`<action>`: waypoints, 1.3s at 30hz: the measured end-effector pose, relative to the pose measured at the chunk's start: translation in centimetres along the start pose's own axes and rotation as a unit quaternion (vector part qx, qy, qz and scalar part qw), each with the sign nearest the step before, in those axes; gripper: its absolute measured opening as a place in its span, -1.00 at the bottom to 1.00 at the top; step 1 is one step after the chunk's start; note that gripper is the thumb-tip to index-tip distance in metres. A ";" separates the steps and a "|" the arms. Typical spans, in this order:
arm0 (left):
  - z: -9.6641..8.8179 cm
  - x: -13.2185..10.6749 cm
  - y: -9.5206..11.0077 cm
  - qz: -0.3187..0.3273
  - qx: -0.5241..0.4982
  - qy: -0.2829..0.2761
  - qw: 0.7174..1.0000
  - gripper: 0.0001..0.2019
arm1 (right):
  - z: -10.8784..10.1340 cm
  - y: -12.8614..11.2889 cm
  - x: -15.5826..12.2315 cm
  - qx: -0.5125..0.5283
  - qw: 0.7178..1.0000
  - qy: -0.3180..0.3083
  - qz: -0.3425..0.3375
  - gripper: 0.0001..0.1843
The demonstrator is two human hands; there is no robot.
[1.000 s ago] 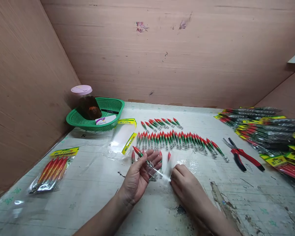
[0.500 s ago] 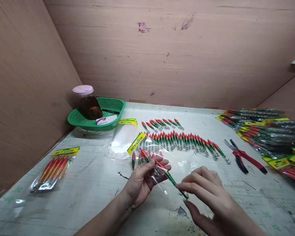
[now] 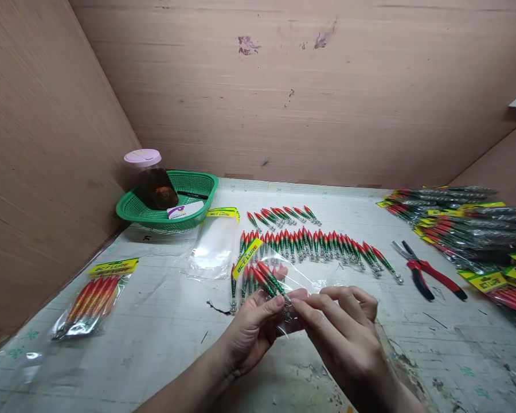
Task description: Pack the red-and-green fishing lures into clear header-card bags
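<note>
My left hand [image 3: 258, 324] is closed around a clear plastic bag with a yellow BCT LURE header [image 3: 247, 258], its thumb pressing on top. Two red-and-green fishing lures [image 3: 270, 277] lie side by side in the bag. With thumb and fingers pinched, my right hand [image 3: 339, 324] grips the hook end of the right-hand lure at the bag's mouth. Just beyond the bag, more red-and-green lures [image 3: 309, 244] are lined up in rows with their hooks toward me. The bag and my left hand partly cover the nearest row.
Flat bags [image 3: 215, 244] lie stacked behind the hands. A green basket [image 3: 167, 221] holds a lidded cup [image 3: 155, 183]. At left rests a filled lure pack [image 3: 95, 295]. Red-handled pliers [image 3: 427, 272] and piled lure packs [image 3: 464, 229] are on the right.
My right hand has moved left and up, sliding the second lure deeper into the bag beside the first. The bag has shifted slightly to the right.
</note>
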State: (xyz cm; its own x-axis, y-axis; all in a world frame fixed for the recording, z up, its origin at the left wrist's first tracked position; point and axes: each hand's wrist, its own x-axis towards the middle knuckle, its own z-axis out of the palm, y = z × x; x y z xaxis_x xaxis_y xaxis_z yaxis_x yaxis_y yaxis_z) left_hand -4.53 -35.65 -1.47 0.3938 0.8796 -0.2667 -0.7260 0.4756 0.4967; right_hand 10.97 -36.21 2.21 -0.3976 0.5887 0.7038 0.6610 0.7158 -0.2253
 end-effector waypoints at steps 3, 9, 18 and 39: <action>0.1 0.0 0.4 0.009 -0.029 -0.005 1.000 -0.61 | -0.6 0.6 0.0 0.058 0.998 0.002 0.016 -0.75; 0.4 0.4 3.7 0.103 -0.099 0.087 0.986 -0.72 | 0.8 3.6 -0.9 0.094 0.987 -0.011 0.129 -0.80; 0.1 1.0 4.4 0.096 -0.058 0.114 0.987 -0.67 | 6.1 3.6 -2.8 0.016 0.978 -0.201 0.047 -0.85; 0.1 0.8 2.5 0.031 -0.040 0.093 0.994 -0.64 | -2.0 0.4 0.5 0.069 0.989 -0.127 -0.029 -0.73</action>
State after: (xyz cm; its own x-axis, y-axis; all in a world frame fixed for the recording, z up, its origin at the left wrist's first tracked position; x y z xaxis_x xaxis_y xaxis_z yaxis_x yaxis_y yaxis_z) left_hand -5.97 -33.76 -0.41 0.2404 0.8891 -0.3896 -0.7918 0.4118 0.4511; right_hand 12.31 -36.33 3.78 -0.5912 0.6077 0.5303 0.5455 0.7856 -0.2921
